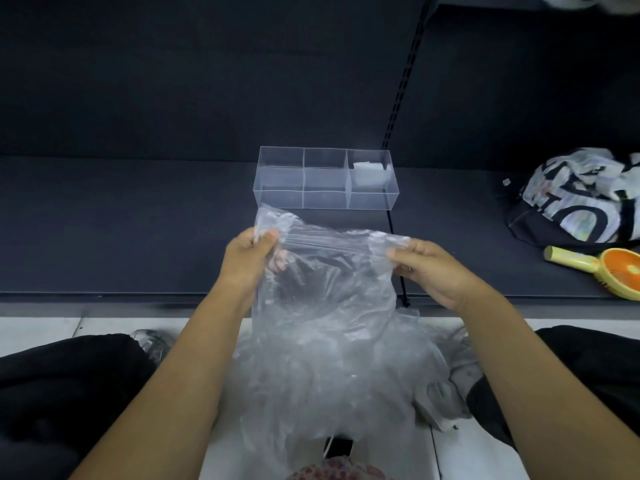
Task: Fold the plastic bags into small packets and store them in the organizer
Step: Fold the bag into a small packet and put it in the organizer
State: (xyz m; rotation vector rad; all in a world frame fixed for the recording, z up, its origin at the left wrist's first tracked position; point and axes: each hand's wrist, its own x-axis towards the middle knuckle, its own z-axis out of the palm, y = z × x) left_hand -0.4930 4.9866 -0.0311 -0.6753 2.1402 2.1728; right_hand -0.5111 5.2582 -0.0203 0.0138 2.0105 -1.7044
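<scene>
While one packet (369, 174) sat in the organizer (277, 199) on the shelf (138, 223), our left hand (247, 263) and right hand (429, 271) fingers pinched an unfolded bag's (329, 285) top corners; more bags (349, 379) lay beneath.

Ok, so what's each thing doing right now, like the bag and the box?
Bag: unfolded, held up.
Left hand: pinches its top corner.
Right hand: pinches the other top corner.
Box: open-topped, one folded packet at its right end.
Pile of bags: crumpled, unfolded.
Fan: lying on the shelf.
</scene>
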